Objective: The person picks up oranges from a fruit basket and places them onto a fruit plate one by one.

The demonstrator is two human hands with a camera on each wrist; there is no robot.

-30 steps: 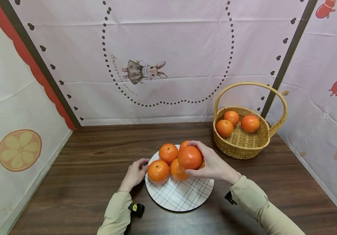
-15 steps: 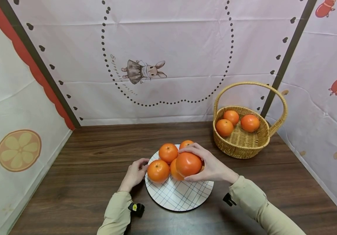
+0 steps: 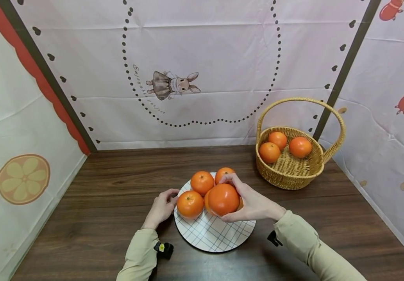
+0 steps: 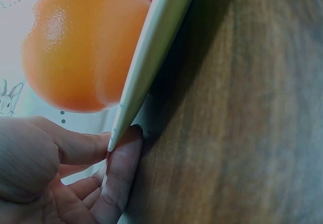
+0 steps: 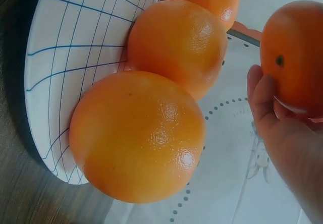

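My right hand (image 3: 252, 201) grips an orange (image 3: 224, 200) with fingers and thumb, raised over a white plate with a blue grid (image 3: 214, 236). In the right wrist view the held orange (image 5: 298, 57) shows a small green stem spot and is apart from the fruit below. Several oranges lie on the plate's far half, among them one at the left (image 3: 190, 204) and one behind it (image 3: 202, 182); the held fruit partly hides others. My left hand (image 3: 161, 207) pinches the plate's left rim (image 4: 141, 77), thumb above and fingers beneath, as the left wrist view shows.
A wicker basket (image 3: 290, 181) with a tall handle stands at the back right of the brown wooden table (image 3: 117, 187), with three oranges inside. Printed cloth walls (image 3: 223, 58) close off the back and both sides.
My right hand has moved the held orange slightly left and nearer to me over the plate, uncovering more of the orange at the back. My left hand stays at the rim.
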